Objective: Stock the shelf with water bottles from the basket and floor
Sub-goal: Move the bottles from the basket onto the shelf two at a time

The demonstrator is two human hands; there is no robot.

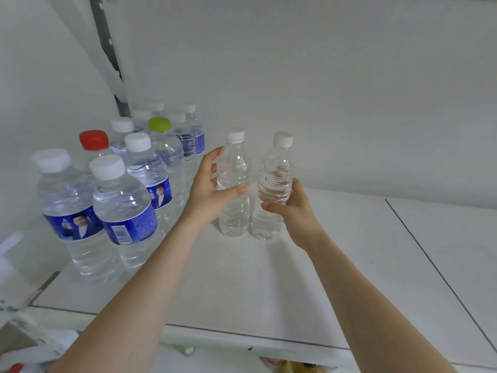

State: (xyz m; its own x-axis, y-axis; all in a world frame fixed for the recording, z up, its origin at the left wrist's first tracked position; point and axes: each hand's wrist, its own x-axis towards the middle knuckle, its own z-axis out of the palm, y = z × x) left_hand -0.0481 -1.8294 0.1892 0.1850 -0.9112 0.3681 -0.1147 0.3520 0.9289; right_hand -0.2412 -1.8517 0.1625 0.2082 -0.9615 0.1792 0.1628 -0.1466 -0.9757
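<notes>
Stock at the nine o'clock side of the shelf (349, 265): a packed block of labelled bottles (123, 205) with blue wrappers and white caps, standing upright in rows that run back toward eleven o'clock. Within that block you have a red-capped bottle (94, 140) in the second row and a green-capped bottle (159, 123) further back, at its one o'clock. A grey perforated post (107, 44) rises behind the block at twelve o'clock.

Your left hand (212, 184) reaches in from seven o'clock and grips the left clear bottle (234, 211). The thumb lies across its front at mid-height and the fingers curl round its far side near the shoulder. This bottle has no label and a white cap. It is upright, with its base on the shelf near centre.

Just beside it at three o'clock is the right clear bottle (274, 179), also unlabelled and white-capped. Its base is at shelf level; whether the two bodies touch cannot be told. Your right hand (293, 208), coming from five o'clock, wraps this bottle at mid-body, with the fingers curled round the front.

A dark seam (430, 254) crosses the shelf at four o'clock of that hand.
</notes>
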